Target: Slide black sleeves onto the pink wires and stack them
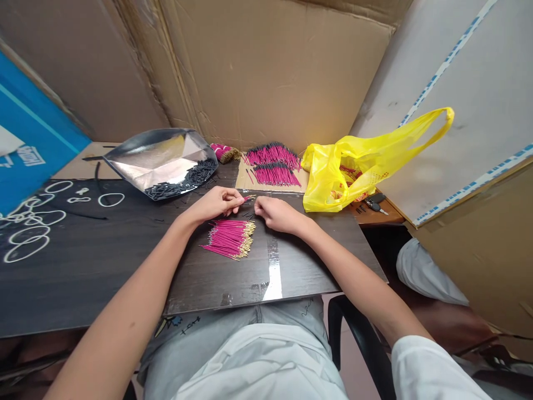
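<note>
My left hand (227, 202) pinches a short pink wire (247, 198), whose gold-coloured tip points to the right. Close by on the right, my right hand (275, 213) is closed, its fingertips curled in and hidden, so I cannot make out what they hold. Small black sleeves (249, 215) lie on the table between the two hands. Just below them is a flat pile of pink wires (229, 238), gold ends all to the right. Behind the hands, pink wires with black ends (275, 174) rest in two rows on a piece of cardboard (245, 180).
A silver-lined bag (154, 158) with black sleeves lies open at the back left, beside a tied pink wire bundle (224, 153). A yellow plastic bag (328, 178) and keys (375, 205) are on the right. White rubber bands (31, 233) lie far left. Cardboard walls (275, 66) stand behind.
</note>
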Demonstrator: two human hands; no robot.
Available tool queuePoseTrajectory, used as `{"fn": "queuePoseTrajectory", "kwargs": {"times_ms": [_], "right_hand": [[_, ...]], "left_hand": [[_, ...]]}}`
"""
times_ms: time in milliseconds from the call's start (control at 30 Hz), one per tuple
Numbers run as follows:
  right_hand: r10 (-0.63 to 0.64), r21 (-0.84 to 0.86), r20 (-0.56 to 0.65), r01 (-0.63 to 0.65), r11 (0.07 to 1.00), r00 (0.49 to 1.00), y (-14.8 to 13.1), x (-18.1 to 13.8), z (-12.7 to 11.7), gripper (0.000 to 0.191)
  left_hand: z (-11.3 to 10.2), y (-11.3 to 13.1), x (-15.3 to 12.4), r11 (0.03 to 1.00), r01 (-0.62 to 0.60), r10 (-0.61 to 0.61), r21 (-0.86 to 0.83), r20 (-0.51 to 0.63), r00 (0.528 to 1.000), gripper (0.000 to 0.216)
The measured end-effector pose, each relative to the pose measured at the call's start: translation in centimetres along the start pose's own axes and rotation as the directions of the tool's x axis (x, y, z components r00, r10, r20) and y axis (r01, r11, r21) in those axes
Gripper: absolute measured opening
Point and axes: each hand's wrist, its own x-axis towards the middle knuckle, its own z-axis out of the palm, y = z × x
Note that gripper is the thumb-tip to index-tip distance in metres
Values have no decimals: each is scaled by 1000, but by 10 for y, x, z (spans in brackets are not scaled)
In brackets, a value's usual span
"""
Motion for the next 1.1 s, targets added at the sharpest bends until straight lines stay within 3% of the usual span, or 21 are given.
{"fn": "queuePoseTrajectory", "kwargs": {"times_ms": [167,300,633,1100], "right_hand": [[123,307,-225,-49,950,967,17,4,5,2],[209,459,-306,-49,887,929,23,6,12,13],[160,484,-281,-5,875,946,28,6,18,20],[182,453,-188,-79,888,965,21,4,10,26]], "left_hand": [[-1,1,-1,1000,-8,9,-5,30,1000,35],[-2,3,-2,1000,-25,24,14,45,999,36],[-2,2,-2,998,-46,42,50,68,997,35],[-1,5,-4,999,-34,31,39,52,998,33]]}}
